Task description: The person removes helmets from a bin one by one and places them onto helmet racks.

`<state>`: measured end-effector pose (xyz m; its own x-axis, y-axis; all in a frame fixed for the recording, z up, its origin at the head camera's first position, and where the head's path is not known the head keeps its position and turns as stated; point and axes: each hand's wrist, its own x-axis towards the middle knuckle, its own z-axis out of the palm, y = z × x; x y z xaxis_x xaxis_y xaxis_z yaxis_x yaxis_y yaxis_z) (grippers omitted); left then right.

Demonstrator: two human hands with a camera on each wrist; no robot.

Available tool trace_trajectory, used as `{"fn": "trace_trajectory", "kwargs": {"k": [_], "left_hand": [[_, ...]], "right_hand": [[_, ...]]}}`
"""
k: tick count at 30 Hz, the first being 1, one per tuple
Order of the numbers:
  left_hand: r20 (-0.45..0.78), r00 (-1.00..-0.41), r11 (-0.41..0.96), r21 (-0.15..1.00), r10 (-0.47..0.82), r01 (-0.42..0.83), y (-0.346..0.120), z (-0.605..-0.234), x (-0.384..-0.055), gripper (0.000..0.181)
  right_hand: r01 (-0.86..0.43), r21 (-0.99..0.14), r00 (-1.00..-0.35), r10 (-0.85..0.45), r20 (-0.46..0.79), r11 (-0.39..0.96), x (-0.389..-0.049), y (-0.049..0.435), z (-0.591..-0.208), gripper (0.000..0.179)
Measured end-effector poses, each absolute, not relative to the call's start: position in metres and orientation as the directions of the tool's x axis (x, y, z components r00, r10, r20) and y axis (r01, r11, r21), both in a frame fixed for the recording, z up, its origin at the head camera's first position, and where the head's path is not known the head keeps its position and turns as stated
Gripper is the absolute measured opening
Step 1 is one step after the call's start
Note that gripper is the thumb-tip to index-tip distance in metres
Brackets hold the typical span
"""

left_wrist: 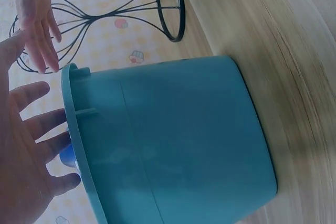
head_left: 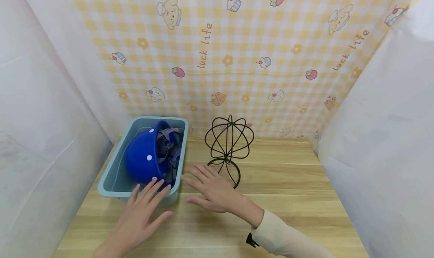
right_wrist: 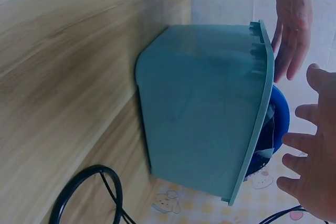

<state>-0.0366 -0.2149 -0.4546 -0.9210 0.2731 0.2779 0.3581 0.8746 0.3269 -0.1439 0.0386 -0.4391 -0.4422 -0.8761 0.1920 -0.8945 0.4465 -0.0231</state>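
A blue helmet with white dots lies on its side in a light blue plastic bin, its opening and grey straps turned to the right. My left hand is over the bin's near rim, fingers spread and pointing at the helmet. To the right of the bin my right hand hovers with straight fingers, palm toward the bin. Neither hand holds anything. Behind the right hand stands a black wire stand with a round cage top and a ring base, partly hidden by that hand.
The bin and the stand are on a wooden table. A yellow checked cloth with cartoon prints hangs behind them. White sheets close off both sides. A black buckle dangles by the right sleeve.
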Motion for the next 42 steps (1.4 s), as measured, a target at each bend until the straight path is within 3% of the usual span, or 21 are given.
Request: {"fn": "trace_trajectory", "kwargs": {"k": [11,18,22,26,32,36,42], "left_hand": [[0.255,-0.944,0.880,0.372,0.211,0.297,-0.229,-0.454,-0.034,0.064],[0.264,-0.946,0.885,0.373,0.187,0.279,-0.237,-0.456,-0.033,0.060],[0.291,-0.942,0.877,0.392,0.168,0.277,-0.242,-0.457,-0.035,0.053],[0.403,-0.908,0.877,0.387,0.116,0.284,-0.254,-0.459,-0.040,0.043],[0.566,-0.817,0.859,0.469,-0.113,0.206,-0.291,-0.461,-0.046,0.025],[0.497,-0.826,0.830,0.553,-0.265,0.067,-0.307,-0.462,-0.046,0.026],[0.340,-0.877,0.809,0.581,-0.340,-0.088,-0.315,-0.463,-0.049,0.044]], "right_hand": [[-0.894,-0.049,-0.446,-0.876,0.183,0.445,-0.146,0.020,-0.437,0.064],[-0.876,-0.056,-0.480,-0.855,0.196,0.478,-0.145,0.013,-0.438,0.067],[-0.855,-0.068,-0.515,-0.822,0.243,0.515,-0.146,0.005,-0.439,0.059],[-0.822,-0.138,-0.568,-0.781,0.259,0.553,-0.154,-0.014,-0.437,0.043],[-0.808,-0.122,-0.586,-0.767,0.260,0.576,-0.164,-0.045,-0.437,0.054],[-0.803,-0.098,-0.592,-0.766,0.252,0.588,-0.165,-0.056,-0.438,0.057],[-0.786,-0.067,-0.609,-0.750,0.260,0.615,-0.166,-0.063,-0.438,0.060]]}}
